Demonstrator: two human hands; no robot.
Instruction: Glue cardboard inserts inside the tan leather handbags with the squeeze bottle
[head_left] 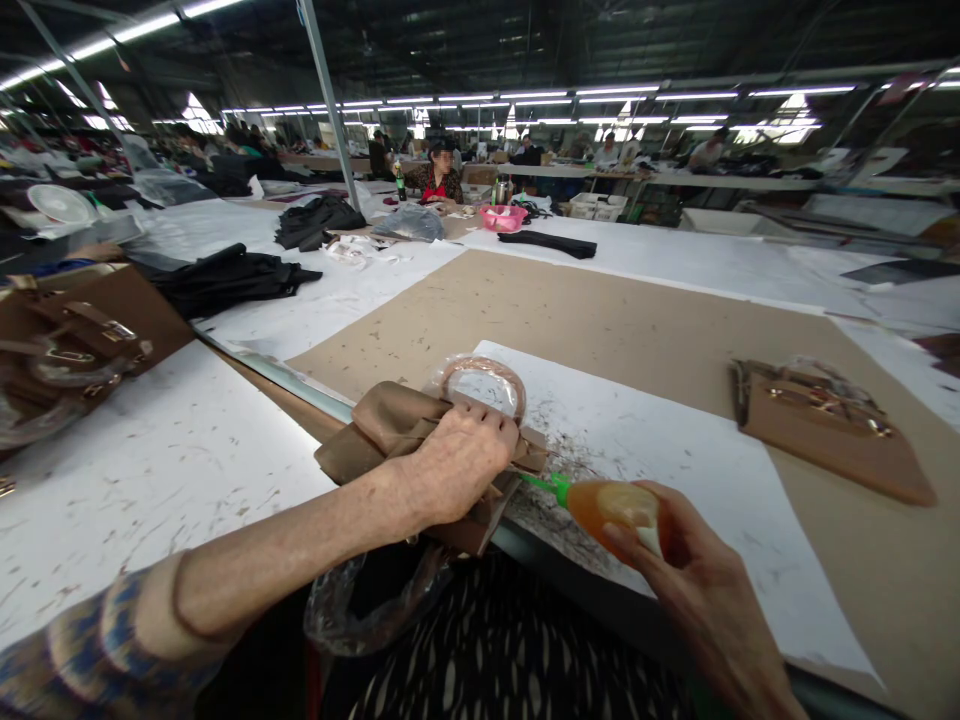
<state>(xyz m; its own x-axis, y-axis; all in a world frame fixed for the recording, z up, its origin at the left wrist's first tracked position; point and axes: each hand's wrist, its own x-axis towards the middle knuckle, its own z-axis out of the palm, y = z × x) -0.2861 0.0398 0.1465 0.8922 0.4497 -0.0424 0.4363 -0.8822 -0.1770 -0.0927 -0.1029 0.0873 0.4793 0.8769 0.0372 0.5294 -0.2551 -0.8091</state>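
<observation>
My left hand is closed on a brown bag at the table's near edge. One of the bag's plastic-wrapped handles stands up behind my knuckles; another hangs below the edge over my lap. In my right hand is a squeeze bottle of amber liquid, its green nozzle pointing left. The nozzle's thin tip reaches the bag's edge just right of my left hand. Whether it touches the bag I cannot tell.
A finished-looking brown bag lies at the right, more brown bags at the left. White paper with dark scraps covers brown board. Black cloth, a black strip and a pink basket lie farther off. A person sits across.
</observation>
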